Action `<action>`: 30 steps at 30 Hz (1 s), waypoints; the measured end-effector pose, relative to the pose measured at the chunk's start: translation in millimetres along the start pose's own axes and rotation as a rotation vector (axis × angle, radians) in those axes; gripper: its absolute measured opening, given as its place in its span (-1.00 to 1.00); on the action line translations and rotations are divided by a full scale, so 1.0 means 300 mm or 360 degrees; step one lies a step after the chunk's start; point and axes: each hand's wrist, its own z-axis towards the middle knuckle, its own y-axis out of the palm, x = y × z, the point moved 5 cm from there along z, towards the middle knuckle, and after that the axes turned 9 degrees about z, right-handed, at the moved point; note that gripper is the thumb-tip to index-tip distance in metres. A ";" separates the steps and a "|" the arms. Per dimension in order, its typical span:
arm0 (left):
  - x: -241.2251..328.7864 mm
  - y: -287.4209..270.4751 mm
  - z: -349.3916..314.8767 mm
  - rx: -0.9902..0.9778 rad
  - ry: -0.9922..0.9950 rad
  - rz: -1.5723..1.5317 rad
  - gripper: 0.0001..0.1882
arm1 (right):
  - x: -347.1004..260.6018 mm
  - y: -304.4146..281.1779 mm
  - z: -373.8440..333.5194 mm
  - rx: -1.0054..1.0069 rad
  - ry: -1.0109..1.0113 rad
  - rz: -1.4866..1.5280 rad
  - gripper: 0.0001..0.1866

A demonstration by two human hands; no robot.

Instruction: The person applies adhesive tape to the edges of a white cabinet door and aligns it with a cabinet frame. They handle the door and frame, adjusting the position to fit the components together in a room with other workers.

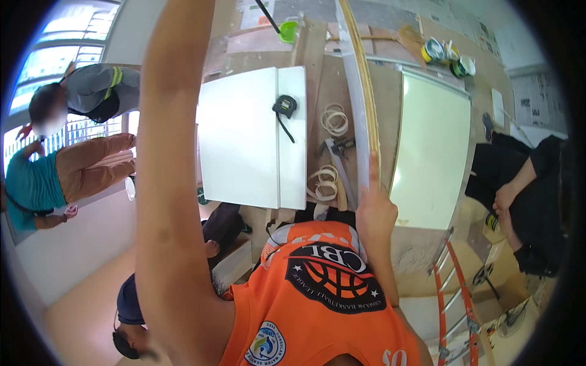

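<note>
My right hand (376, 215) is at the near end of a long, narrow board (360, 91), index finger stretched along its edge and the other fingers curled around it. The board has a white face and a bare, layered-looking wooden edge, and runs away from me past the top of the picture. My left arm (177, 152) reaches far forward, and its hand is beyond the upper edge. Left of the board lies a white panel (238, 140) with a black tape measure (285, 107) on it. Between them are coils of pale strip (334, 120) and a hammer (342, 146).
Right of the board lies another pale panel (430, 152). Paint cans (433, 51) and a green dustpan (287, 32) are farther off. An orange ladder (448, 299) and a fan (510, 320) stand at the right. Several people are around, including one in a teal shirt (36, 183).
</note>
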 end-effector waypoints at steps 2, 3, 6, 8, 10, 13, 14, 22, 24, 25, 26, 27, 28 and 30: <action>-0.045 -0.137 -0.086 0.0013 0.0187 -0.0329 -0.57 | 0.004 -0.009 -0.002 0.0026 -0.0064 0.0029 -0.10; -0.027 -0.170 -0.189 -0.0001 0.0107 -0.0340 -0.59 | 0.015 -0.012 -0.001 0.0068 -0.0075 0.0063 -0.11; 0.019 -0.310 -0.621 0.0340 -0.0023 -0.0447 -0.51 | 0.017 -0.016 0.011 0.0015 0.0023 0.0005 -0.12; -0.039 -0.437 -0.854 0.0013 -0.0321 -0.0343 -0.69 | 0.005 -0.017 0.015 0.0033 0.0051 -0.0066 -0.13; -0.030 -0.546 -1.122 0.0073 -0.0333 -0.0479 -0.78 | 0.010 -0.005 -0.003 0.0094 -0.0055 -0.0115 -0.16; -0.043 -0.694 -1.471 0.0062 -0.0414 -0.0164 -0.80 | 0.022 0.003 -0.004 0.0229 -0.0196 -0.0095 -0.12; -0.040 -0.721 -1.559 0.0059 -0.0459 -0.0124 -0.79 | 0.025 0.000 -0.002 0.0278 -0.0207 -0.0106 -0.10; -0.092 -0.765 -2.129 -0.0204 -0.0886 0.0047 -0.79 | 0.049 -0.036 0.001 0.0236 -0.0193 -0.0036 -0.03; -0.113 -0.710 -2.222 -0.0313 -0.0987 0.0055 -0.78 | 0.057 -0.036 0.017 0.0200 -0.0119 -0.0011 -0.03; -0.141 -0.676 -2.256 -0.0350 -0.1026 0.0045 -0.77 | 0.057 -0.040 0.016 0.0199 -0.0146 -0.0050 -0.02; -0.176 -0.651 -2.279 -0.0377 -0.1053 0.0049 -0.77 | 0.040 -0.039 0.018 0.0200 -0.0188 -0.0076 -0.01; -0.230 -0.606 -2.324 -0.0428 -0.1145 -0.0009 -0.66 | 0.028 -0.045 0.015 0.0200 -0.0229 -0.0103 0.01; -0.250 -0.568 -2.328 -0.0428 -0.1094 -0.0067 -0.62 | 0.028 -0.044 0.016 0.0241 -0.0264 -0.0078 0.02; -0.259 -0.479 -2.331 -0.0435 -0.1013 -0.0165 -0.53 | 0.045 -0.038 0.023 0.0295 -0.0329 -0.0017 0.05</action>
